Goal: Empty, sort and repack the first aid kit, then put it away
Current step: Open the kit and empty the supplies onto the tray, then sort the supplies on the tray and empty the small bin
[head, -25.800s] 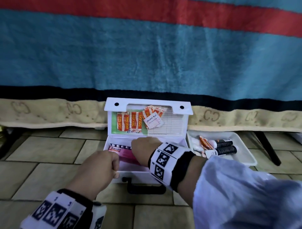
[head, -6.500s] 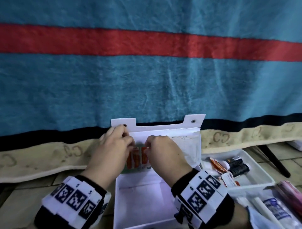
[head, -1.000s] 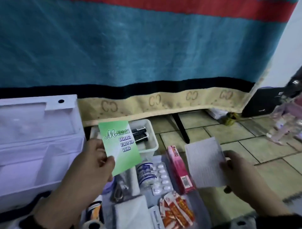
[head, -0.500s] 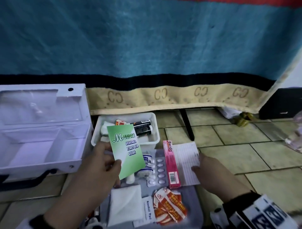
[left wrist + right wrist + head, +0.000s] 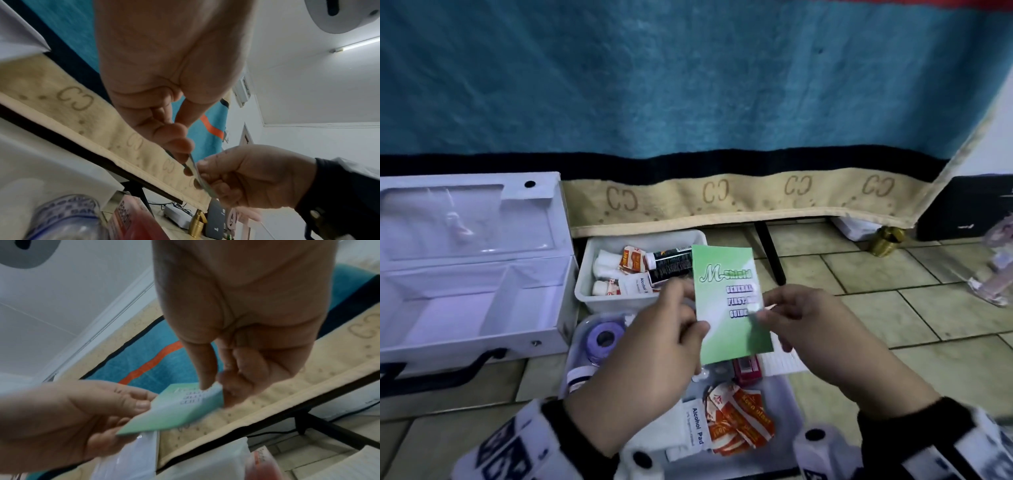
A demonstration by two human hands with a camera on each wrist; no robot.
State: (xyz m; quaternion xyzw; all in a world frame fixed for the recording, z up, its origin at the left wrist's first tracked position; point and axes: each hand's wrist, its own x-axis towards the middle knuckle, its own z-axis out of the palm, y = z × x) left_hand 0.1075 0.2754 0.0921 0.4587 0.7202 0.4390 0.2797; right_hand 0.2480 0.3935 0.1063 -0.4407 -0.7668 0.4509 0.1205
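The green first aid guide booklet is held up over the floor by both hands. My left hand pinches its left edge, and my right hand pinches its right edge. From the right wrist view, the booklet sits between that hand's thumb and fingers. The left wrist view shows it only as a thin edge. The white first aid case lies open at the left with bare compartments. A white tub behind the booklet holds small bottles and sachets.
A grey tray under my hands holds a purple tape roll, an alcohol pad, orange plasters and a pink box. A white sheet lies beside it. A hanging blanket and a black leg stand behind.
My right hand has let go of the white sheet, which now lies by the pink box, and has taken the booklet's right edge. My left hand has lifted the booklet higher.
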